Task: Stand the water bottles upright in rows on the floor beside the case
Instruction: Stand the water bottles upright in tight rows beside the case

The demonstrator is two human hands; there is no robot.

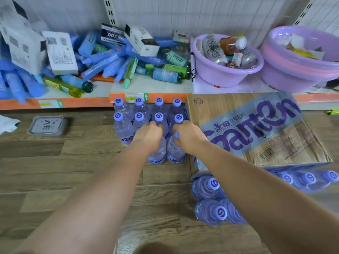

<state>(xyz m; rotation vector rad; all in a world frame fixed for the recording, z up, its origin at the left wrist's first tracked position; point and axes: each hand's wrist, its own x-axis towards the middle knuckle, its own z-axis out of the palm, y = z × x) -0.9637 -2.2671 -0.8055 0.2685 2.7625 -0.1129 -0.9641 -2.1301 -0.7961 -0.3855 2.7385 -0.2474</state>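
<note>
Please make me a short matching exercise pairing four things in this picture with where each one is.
Things:
1. left hand
2. cardboard case
3. grey lid
4. small purple basin

Places:
A. lying flat on the wooden floor, left of the standing bottles
B. on the shelf, holding cans and bottles
C. on top of a bottle in the nearest row
D. on the floor, right of the standing bottles

Pairs: 1-C, 2-D, 3-A, 4-B
</note>
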